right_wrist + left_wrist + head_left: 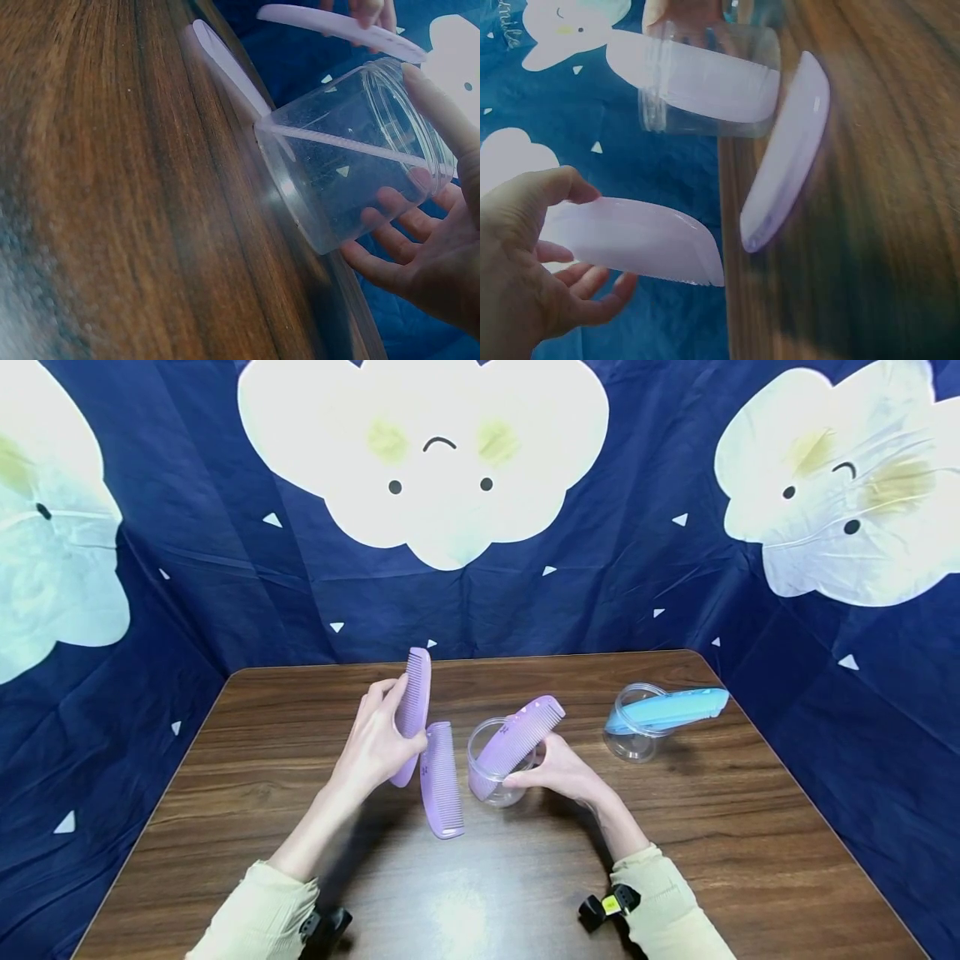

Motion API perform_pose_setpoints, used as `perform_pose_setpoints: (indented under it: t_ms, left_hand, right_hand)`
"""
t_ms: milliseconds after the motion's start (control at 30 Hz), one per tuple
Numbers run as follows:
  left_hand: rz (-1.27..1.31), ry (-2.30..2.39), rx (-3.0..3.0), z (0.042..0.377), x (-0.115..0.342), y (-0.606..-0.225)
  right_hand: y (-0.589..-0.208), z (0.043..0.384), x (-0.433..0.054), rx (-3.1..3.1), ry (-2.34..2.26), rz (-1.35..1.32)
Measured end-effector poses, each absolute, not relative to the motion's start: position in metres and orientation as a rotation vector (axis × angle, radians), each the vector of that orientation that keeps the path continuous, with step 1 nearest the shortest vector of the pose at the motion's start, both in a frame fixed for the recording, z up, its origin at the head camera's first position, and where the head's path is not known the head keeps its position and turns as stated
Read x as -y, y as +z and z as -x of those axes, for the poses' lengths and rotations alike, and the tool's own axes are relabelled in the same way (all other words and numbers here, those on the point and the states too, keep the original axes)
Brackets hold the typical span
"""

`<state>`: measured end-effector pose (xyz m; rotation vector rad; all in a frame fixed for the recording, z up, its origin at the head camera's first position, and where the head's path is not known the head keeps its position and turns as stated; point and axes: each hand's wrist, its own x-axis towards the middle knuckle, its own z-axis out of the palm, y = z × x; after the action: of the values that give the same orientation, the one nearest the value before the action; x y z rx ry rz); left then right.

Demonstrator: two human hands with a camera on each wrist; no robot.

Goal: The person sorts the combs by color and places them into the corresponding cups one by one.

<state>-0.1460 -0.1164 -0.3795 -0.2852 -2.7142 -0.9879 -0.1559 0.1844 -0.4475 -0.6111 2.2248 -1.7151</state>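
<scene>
My left hand (378,739) pinches a purple comb (417,697) between thumb and fingers and keeps it nearly upright above the table. Just right of it a second purple comb (442,781) lies on the wood. My right hand (564,768) grips a clear jar (337,195) from its right side, thumb near the rim and fingers round the wall. Inside that jar leans a third purple comb (525,731), its upper end sticking out past the rim to the right. In the left wrist view the held comb (637,236) hangs beside the jar.
On the right of the brown wooden table (750,827) another clear jar (633,748) holds a light blue comb (675,708) that leans out to the right. A dark blue cloth (465,610) with white clouds hangs behind the table and along both sides.
</scene>
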Motion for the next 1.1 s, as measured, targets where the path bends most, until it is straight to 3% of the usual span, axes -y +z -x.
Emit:
perform_pose_setpoints:
  t_ms: [1100]
  left_hand:
    - [0.615,-1.303,2.356,0.148,0.051,-0.343]
  right_hand:
    - [-0.448,0.156,-0.184,-2.199,-1.730,0.615]
